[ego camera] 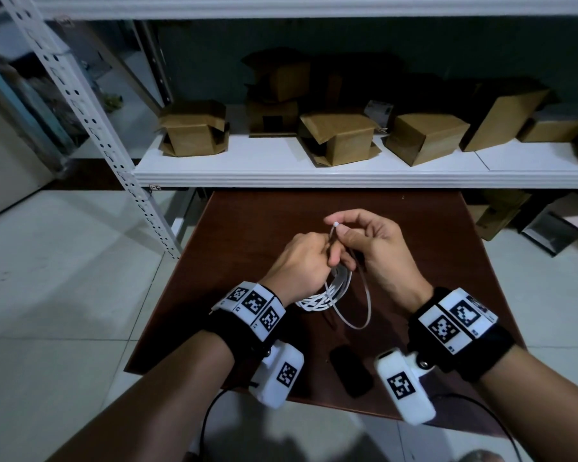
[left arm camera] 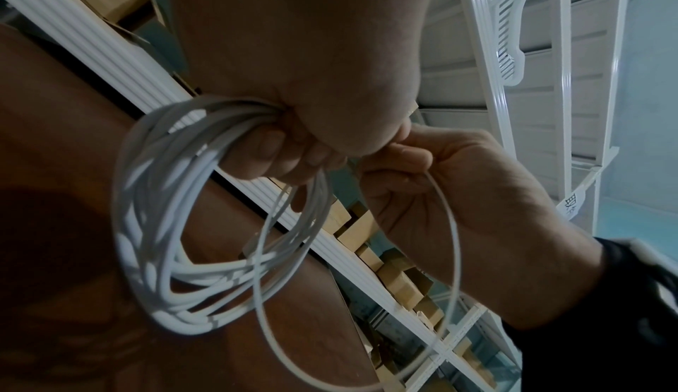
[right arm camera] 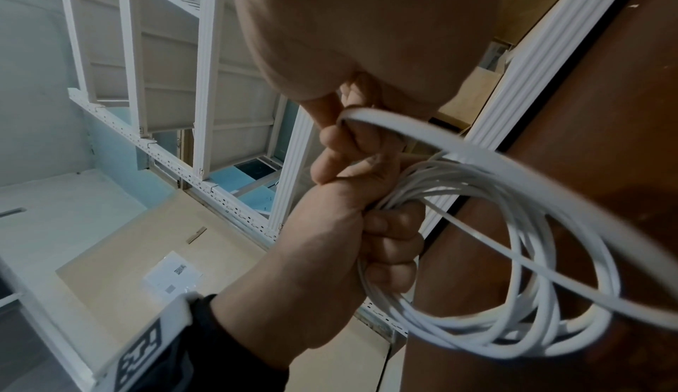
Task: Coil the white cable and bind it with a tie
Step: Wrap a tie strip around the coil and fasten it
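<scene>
Above the brown table (ego camera: 247, 228), my left hand (ego camera: 324, 255) grips the coiled white cable (ego camera: 331, 295) by its top, and the loops hang down below the fist. My right hand (ego camera: 342, 232) pinches the head end of a white zip tie (ego camera: 335, 224) between thumb and forefinger. The tie's strap curves in a wide loose loop below both hands. The left wrist view has the coil (left arm camera: 183, 315) bunched under my curled fingers (left arm camera: 271, 151), with the tie loop (left arm camera: 456, 236) running up to the right hand (left arm camera: 440, 195). From the right wrist, the flat strap (right arm camera: 473, 151) crosses over the coil (right arm camera: 477, 337).
A black oblong object (ego camera: 351, 371) lies on the table near its front edge. Behind the table runs a white shelf (ego camera: 314, 175) with several cardboard boxes (ego camera: 337, 135). A perforated white shelf post (ego camera: 114, 155) slants at the left. More boxes (ego camera: 494, 211) stand on the tiled floor at the right.
</scene>
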Demonstrator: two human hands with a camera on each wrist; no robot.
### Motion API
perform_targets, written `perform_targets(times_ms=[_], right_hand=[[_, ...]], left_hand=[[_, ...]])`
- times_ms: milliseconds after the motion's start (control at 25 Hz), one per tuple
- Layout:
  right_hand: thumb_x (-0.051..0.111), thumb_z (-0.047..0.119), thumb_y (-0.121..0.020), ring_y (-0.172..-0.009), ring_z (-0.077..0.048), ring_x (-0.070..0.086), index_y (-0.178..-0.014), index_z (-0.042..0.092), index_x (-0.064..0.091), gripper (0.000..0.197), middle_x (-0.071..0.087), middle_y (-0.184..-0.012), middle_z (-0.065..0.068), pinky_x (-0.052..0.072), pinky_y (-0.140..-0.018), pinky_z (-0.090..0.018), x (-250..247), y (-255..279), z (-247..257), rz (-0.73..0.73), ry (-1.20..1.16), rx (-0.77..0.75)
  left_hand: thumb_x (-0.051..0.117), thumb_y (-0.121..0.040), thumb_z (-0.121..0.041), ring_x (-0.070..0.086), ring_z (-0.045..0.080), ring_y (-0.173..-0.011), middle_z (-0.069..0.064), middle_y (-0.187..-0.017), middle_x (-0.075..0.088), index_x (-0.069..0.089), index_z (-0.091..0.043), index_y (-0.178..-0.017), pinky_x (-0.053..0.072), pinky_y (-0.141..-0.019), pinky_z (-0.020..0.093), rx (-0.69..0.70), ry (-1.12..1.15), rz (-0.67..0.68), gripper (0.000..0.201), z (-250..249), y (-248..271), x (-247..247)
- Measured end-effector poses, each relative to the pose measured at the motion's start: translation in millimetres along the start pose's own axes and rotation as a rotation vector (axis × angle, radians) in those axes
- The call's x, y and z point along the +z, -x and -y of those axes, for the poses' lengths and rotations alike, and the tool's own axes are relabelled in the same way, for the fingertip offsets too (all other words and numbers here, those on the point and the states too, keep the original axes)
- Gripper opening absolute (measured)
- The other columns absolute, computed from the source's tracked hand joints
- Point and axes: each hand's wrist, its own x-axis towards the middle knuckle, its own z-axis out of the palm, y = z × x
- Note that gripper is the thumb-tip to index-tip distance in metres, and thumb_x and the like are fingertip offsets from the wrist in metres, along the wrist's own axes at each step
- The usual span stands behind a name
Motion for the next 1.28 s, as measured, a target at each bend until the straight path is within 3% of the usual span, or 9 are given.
perform_targets(times_ms=[200, 400, 560, 640, 880, 1000, 1080, 1200, 1280], right_hand=[[0.05, -0.003, -0.105, -0.044, -0.014, 0.042, -0.117, -0.018, 0.056, 0.021, 0.064, -0.063, -0.023, 0.04, -0.051, -0.02, -0.5, -1.1, -0.9, 0.002, -0.006, 0.002], [0.05, -0.004, -0.104, -0.045, -0.014, 0.044, -0.119, -0.02, 0.053, 0.022, 0.062, -0.065, -0.024, 0.042, -0.051, -0.019, 0.2, -0.2, -1.3, 0.002, -0.118, 0.041], [0.05, -0.005, -0.102, -0.044, -0.013, 0.044, -0.122, -0.016, 0.053, 0.022, 0.061, -0.065, -0.024, 0.035, -0.045, -0.018, -0.3, -1.2, -1.0, 0.009, -0.157, 0.101], [0.051, -0.005, -0.102, -0.044, -0.013, 0.043, -0.122, -0.013, 0.054, 0.022, 0.062, -0.065, -0.025, 0.03, -0.041, -0.018, -1.4, -2.2, -0.8, 0.008, -0.157, 0.129], [0.05, -0.006, -0.101, -0.043, -0.012, 0.041, -0.121, -0.008, 0.055, 0.021, 0.061, -0.065, -0.025, 0.024, -0.041, -0.018, -2.0, -2.0, 2.5, 0.02, -0.174, 0.163], [0.05, -0.005, -0.102, -0.044, -0.012, 0.041, -0.121, -0.008, 0.055, 0.021, 0.061, -0.064, -0.024, 0.024, -0.042, -0.019, -2.3, -1.2, 3.4, 0.024, -0.16, 0.149], [0.05, -0.004, -0.102, -0.044, -0.012, 0.041, -0.121, -0.009, 0.055, 0.02, 0.062, -0.065, -0.024, 0.025, -0.042, -0.019, -2.7, -0.9, 3.9, 0.025, -0.137, 0.14], [0.053, -0.002, -0.101, -0.044, -0.013, 0.042, -0.114, -0.007, 0.059, 0.015, 0.063, -0.064, -0.024, 0.026, -0.042, -0.019, -2.3, -0.1, 5.2, 0.032, -0.094, 0.129], [0.054, -0.002, -0.101, -0.044, -0.013, 0.043, -0.11, -0.005, 0.06, 0.011, 0.063, -0.065, -0.024, 0.028, -0.043, -0.019, -2.6, -0.1, 6.2, 0.037, -0.08, 0.124]], left_hand=[[0.047, -0.098, -0.015, 0.067, -0.002, -0.076, -0.024, -0.068, 0.069, 0.069, -0.048, -0.061, 0.045, -0.07, 0.013, 0.008, -0.001, -0.001, 0.054, -1.4, 0.9, -1.9], [0.049, -0.095, -0.009, 0.06, 0.0, -0.066, -0.019, -0.067, 0.062, 0.066, -0.032, -0.069, 0.041, -0.059, 0.008, -0.013, -0.038, 0.025, 0.039, -1.9, 1.4, -1.9], [0.043, -0.084, -0.023, 0.074, 0.014, -0.092, -0.01, -0.085, 0.077, 0.071, -0.029, -0.076, 0.059, -0.089, 0.032, -0.012, -0.015, 0.037, 0.03, 4.0, -3.5, 4.5], [0.039, -0.079, -0.026, 0.076, 0.015, -0.097, -0.006, -0.093, 0.08, 0.072, -0.029, -0.078, 0.059, -0.094, 0.039, 0.003, 0.009, 0.033, 0.033, 5.9, -4.1, 6.1], [0.046, -0.093, -0.005, 0.074, -0.004, -0.09, -0.013, -0.088, 0.08, 0.066, -0.032, -0.065, 0.056, -0.092, 0.022, 0.064, 0.075, 0.025, 0.043, 7.1, -4.3, 3.3], [0.044, -0.088, -0.003, 0.075, 0.001, -0.094, -0.009, -0.091, 0.081, 0.067, -0.04, -0.063, 0.056, -0.093, 0.023, 0.075, 0.065, 0.022, 0.05, 7.1, -4.7, 3.4], [0.041, -0.083, -0.009, 0.075, 0.004, -0.098, -0.011, -0.09, 0.08, 0.068, -0.041, -0.074, 0.057, -0.097, 0.03, 0.092, 0.071, 0.023, 0.043, 8.6, -3.8, 4.6], [0.041, -0.086, -0.007, 0.074, 0.005, -0.099, -0.02, -0.083, 0.074, 0.053, -0.032, -0.117, 0.057, -0.097, 0.036, 0.148, 0.049, 0.015, 0.041, 5.9, 0.3, 4.0], [0.039, -0.087, -0.007, 0.075, 0.005, -0.096, -0.024, -0.077, 0.072, 0.052, -0.039, -0.112, 0.058, -0.094, 0.036, 0.182, 0.048, 0.012, 0.043, 4.0, 2.0, 2.0]])
